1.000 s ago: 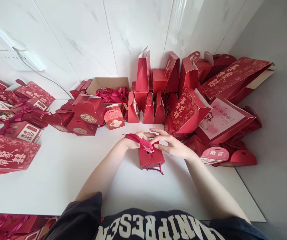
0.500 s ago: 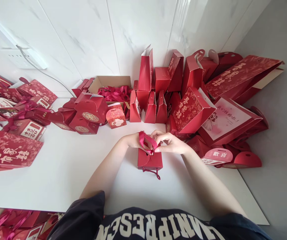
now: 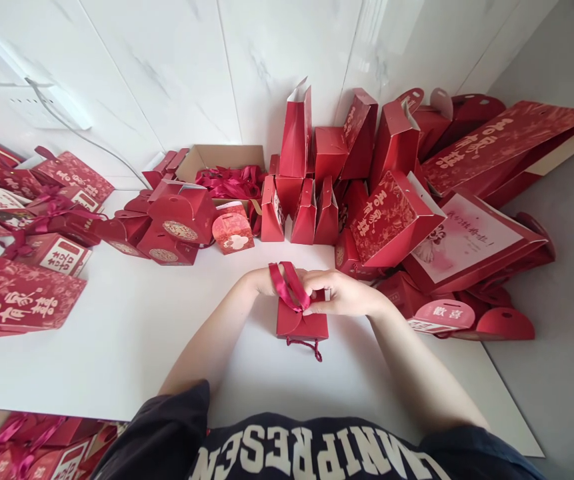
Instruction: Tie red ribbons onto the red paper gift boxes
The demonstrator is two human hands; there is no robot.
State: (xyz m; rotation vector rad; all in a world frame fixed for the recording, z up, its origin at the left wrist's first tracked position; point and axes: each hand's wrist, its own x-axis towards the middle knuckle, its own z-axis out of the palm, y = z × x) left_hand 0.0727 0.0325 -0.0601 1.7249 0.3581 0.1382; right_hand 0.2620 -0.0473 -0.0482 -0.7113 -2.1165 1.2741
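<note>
A small red gift box (image 3: 303, 325) stands on the white table in front of me, its top folded closed. A dark red twisted cord (image 3: 305, 344) hangs from its near side. Above the box top rises a loop of crimson ribbon (image 3: 287, 285). My right hand (image 3: 339, 292) is closed, thumb and fingers pinching the ribbon close to the top of the box. On the other side, my left hand (image 3: 263, 281) is closed at the ribbon, which lies across it and partly hides its fingers.
Red gift boxes (image 3: 181, 213) and an open carton (image 3: 219, 155) of ribbons (image 3: 229, 181) line the tiled wall. Larger red bags (image 3: 391, 217) crowd the right. Finished-looking ribboned boxes (image 3: 24, 293) lie at left; more boxes (image 3: 41, 447) sit below the table's front-left edge.
The ribbon loop has shifted left and opened wider over my left hand. My right fingers have moved slightly lower, closer to the box top. The view has shifted a little.
</note>
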